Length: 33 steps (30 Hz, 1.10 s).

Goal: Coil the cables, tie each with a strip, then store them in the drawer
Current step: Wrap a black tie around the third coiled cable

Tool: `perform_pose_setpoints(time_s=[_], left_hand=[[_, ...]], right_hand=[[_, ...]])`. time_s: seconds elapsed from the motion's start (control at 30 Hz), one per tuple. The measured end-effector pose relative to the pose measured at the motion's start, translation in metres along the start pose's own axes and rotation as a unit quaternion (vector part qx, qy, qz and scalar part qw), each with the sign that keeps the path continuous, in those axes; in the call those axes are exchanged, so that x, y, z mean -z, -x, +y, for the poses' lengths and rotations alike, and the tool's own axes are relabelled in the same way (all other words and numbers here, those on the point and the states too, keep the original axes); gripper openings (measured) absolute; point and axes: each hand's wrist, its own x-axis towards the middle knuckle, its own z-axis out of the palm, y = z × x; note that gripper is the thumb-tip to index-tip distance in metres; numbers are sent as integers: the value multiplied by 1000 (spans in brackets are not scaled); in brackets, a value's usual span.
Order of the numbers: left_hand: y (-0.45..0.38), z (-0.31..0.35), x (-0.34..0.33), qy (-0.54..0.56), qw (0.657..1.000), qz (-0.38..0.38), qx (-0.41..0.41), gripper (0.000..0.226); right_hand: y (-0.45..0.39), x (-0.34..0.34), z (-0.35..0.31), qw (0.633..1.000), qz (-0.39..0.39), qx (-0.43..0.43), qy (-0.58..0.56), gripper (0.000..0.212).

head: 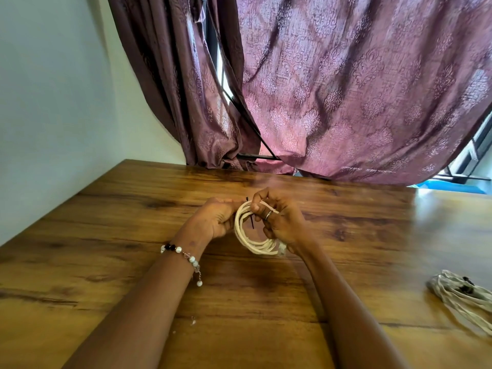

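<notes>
Hands [215, 219] [279, 219] grip coiled white cable [250, 242], apparently threading black strip [251, 221]

Both hands meet over the wooden table [106, 209], holding a coiled white cable [249, 239] upright between them. The left hand [213, 219] grips the coil's left side; the right hand [279, 222], a ring on one finger, pinches a thin black strip [251, 222] crossing the loops. Another tied cable bundle [463, 296] lies well apart at the right edge, purple curtains [346, 89] behind.
</notes>
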Motion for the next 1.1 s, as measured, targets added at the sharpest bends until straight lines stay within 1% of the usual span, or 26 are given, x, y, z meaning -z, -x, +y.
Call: perform_pose_setpoints(time_s=[0.1,0.2,0.3,0.37,0.47,0.53,0.6,0.73,0.83,0.9,0.97,1.0,1.1], left_hand=[[-3,0,1,28,1000,-1,10,8],[-5,0,2,44,999,1,27,20],[-6,0,3,41,998,-5,46,12],[-6,0,3,34,998,-18,54,7],[-6,-2,2,16,998,-32,59,6],[-7,-2,2,10,997,-37,62,7],[-7,-2,1,4,998,-32,58,11],[-4,0,-2,30,999,-16,33,13],[1,4,-3,52,998,-23,3,11],[5,7,-3,43,998,-31,-36,9],[8,9,-4,18,996,-34,-80,17],[9,9,-4,4,994,-33,-105,17],[11,9,-6,-47,983,-30,-178,6]], right_hand=[[2,1,-1,1000,-12,1,22,16],[4,6,0,999,-40,1,21,18],[5,9,1,998,-52,5,40,25],[5,9,1,997,-48,12,56,28],[2,9,2,995,-33,31,90,32],[1,8,3,996,-18,35,86,34],[0,5,4,997,7,38,65,30],[0,5,8,997,37,60,30,10],[0,5,8,997,40,53,27,10],[1,4,7,998,52,42,19,10],[0,4,7,996,78,31,18,11],[0,5,8,996,87,27,24,11],[-1,7,9,995,87,24,47,9]])
